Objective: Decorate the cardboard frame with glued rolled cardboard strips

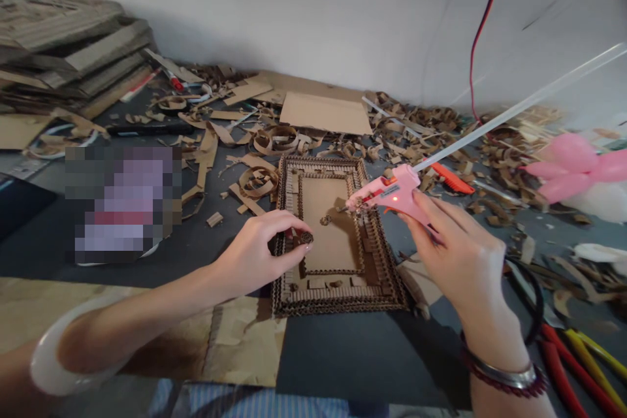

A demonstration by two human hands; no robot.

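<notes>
Nearest, 2 pliers-like tools lie at the right edge of the table, 1 with red handles and 1 with yellow handles; at the near left, a pale brown sheet lies on the dark surface. The left hand has its thumb and index finger closed on 1 small cardboard coil, held over the left side of the cardboard frame; the right hand has its fingers wrapped round the handle of the pink glue gun, whose nozzle points left above the frame's right side, its small light glowing orange; 1 long clear glue stick rises from its back toward the upper right. The frame lies flat between the 2 hands, with ridged borders round a plain panel; 1 more small coil shows at the panel. Beyond the glue gun lies 1 orange-handled tool; pink balloons sit at the right; farther back, curled cardboard strips surround 1 flat cardboard piece; stacked cardboard stands at the far left, near the pale wall.
</notes>
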